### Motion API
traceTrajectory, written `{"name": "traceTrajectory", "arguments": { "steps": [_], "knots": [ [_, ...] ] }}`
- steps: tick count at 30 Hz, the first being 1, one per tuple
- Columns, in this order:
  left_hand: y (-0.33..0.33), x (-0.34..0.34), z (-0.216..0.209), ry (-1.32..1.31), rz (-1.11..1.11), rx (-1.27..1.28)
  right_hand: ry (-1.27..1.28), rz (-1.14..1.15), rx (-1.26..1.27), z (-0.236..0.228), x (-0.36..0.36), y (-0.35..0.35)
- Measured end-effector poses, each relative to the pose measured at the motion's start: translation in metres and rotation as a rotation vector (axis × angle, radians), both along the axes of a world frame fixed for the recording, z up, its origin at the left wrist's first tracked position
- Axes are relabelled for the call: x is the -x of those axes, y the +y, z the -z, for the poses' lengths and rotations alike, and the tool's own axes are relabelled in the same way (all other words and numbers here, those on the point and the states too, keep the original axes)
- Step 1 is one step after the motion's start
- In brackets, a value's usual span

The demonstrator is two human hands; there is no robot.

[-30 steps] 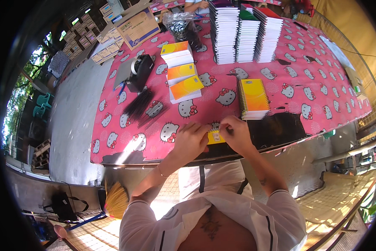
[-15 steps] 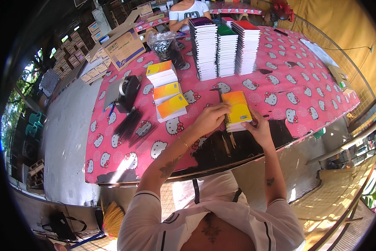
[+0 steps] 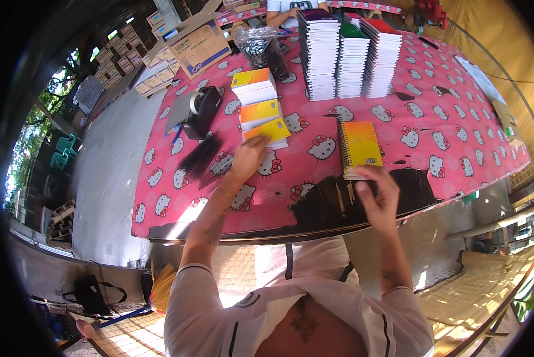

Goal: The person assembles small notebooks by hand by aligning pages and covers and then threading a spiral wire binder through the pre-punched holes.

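Note:
My left hand (image 3: 251, 159) is at the near corner of an unbound yellow-orange notebook block (image 3: 272, 132), its fingers closed on the edge. Behind that block lie two more yellow-orange blocks, a middle one (image 3: 260, 111) and a far one (image 3: 252, 80), with white page edges showing. A spiral-bound notebook (image 3: 361, 143) with a yellow-orange cover and black coil down its left side lies before me on the right. My right hand (image 3: 379, 193) is by its near right corner, thumb and fingers apart, gripping nothing. Black binding coils (image 3: 198, 157) lie left of my left hand.
Tall stacks of spiral notebooks (image 3: 322, 59) stand at the back. A black tape dispenser (image 3: 203, 113), a plastic bag of black coils (image 3: 261, 50) and a cardboard box (image 3: 198, 47) are at left. Another person (image 3: 288, 15) sits across the pink patterned tablecloth (image 3: 320, 149).
My left hand has left the spiral notebook and moved left to the nearest unbound block. My right hand has loosened from the notebook and sits lower. The whole view has shifted.

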State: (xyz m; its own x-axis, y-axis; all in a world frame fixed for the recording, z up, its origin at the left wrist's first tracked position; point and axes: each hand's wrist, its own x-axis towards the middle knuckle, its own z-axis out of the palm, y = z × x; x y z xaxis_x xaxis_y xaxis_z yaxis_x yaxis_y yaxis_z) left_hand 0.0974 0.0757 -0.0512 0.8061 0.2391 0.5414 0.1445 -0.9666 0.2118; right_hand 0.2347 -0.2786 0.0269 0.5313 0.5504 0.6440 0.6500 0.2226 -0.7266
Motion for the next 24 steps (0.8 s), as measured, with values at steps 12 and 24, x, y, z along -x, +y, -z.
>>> {"name": "traceTrajectory", "arguments": {
  "steps": [12,24],
  "knots": [
    [0.017,-0.012,-0.01,0.047,-0.048,0.276,0.113,-0.122,0.405,0.109,-0.003,0.181],
    [0.011,-0.011,0.002,-0.131,-0.155,0.322,-0.2,0.113,0.285,0.098,0.004,0.221]
  ]
}}
